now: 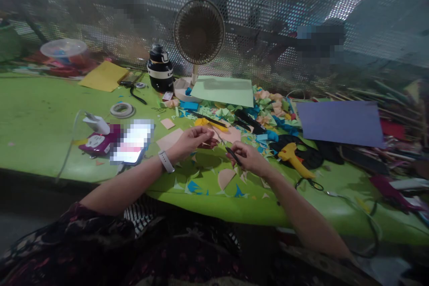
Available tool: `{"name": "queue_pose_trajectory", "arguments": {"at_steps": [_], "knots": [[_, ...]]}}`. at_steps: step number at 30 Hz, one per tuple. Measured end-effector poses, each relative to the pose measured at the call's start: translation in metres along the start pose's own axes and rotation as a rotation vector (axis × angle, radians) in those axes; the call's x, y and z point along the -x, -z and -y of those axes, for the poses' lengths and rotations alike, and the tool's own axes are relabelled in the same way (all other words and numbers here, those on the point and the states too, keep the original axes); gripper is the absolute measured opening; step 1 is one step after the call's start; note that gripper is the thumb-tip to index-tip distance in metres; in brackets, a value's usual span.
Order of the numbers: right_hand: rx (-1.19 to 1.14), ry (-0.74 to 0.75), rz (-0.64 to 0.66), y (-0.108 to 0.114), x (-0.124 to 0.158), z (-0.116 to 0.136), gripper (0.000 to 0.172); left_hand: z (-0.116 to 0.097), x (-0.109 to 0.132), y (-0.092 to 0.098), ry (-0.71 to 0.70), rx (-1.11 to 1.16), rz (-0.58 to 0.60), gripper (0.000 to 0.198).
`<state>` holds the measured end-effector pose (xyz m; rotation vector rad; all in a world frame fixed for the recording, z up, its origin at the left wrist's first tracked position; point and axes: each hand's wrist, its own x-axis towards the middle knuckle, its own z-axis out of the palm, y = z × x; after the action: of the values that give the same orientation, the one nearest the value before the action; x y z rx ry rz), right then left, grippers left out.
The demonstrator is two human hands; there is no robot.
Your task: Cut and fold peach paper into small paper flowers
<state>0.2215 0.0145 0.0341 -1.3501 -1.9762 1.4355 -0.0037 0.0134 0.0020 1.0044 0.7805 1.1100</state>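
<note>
My left hand (194, 140) hovers over the green table (40, 134), fingers pinched on a small piece I cannot name. A white band sits on its wrist. My right hand (248, 158) is closed round the black handles of a pair of scissors (225, 143), whose thin blades point up and left toward the left fingers. Pink paper pieces (225, 178) and blue and green scraps lie on the table under and around both hands.
A phone (132, 140) and a purple gadget (100, 140) lie at the left. A tape roll (122, 109), black bottle (160, 69) and small fan (199, 31) stand behind. A yellow glue gun (293, 158), purple sheet (338, 123) and green sheet (224, 90) are to the right.
</note>
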Motion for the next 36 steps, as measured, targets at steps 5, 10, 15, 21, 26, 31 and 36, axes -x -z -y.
{"name": "queue_pose_trajectory", "arguments": {"at_steps": [5, 10, 15, 21, 26, 31, 36], "knots": [[-0.006, 0.013, -0.002, 0.000, 0.001, 0.001, 0.052, -0.002, 0.001, -0.001, -0.008, -0.008, -0.016, 0.041], [-0.009, 0.016, 0.006, 0.001, 0.000, -0.002, 0.050, -0.003, 0.000, 0.000, -0.020, -0.015, 0.006, 0.044], [-0.006, 0.022, -0.001, 0.001, 0.000, -0.003, 0.048, -0.005, 0.000, 0.002, -0.011, -0.023, 0.018, 0.040], [0.011, 0.036, -0.005, 0.000, 0.001, -0.002, 0.048, -0.005, 0.000, 0.005, -0.006, -0.009, 0.024, 0.037], [0.075, 0.079, -0.044, -0.001, 0.002, -0.003, 0.047, -0.006, 0.000, 0.006, 0.007, 0.011, 0.040, 0.036], [0.162, 0.133, -0.073, 0.000, 0.000, -0.009, 0.045, -0.007, 0.001, 0.004, 0.025, 0.023, 0.038, 0.034], [0.200, 0.188, -0.073, 0.001, 0.000, -0.012, 0.042, -0.007, 0.001, 0.005, 0.031, 0.036, 0.037, 0.037]]}}
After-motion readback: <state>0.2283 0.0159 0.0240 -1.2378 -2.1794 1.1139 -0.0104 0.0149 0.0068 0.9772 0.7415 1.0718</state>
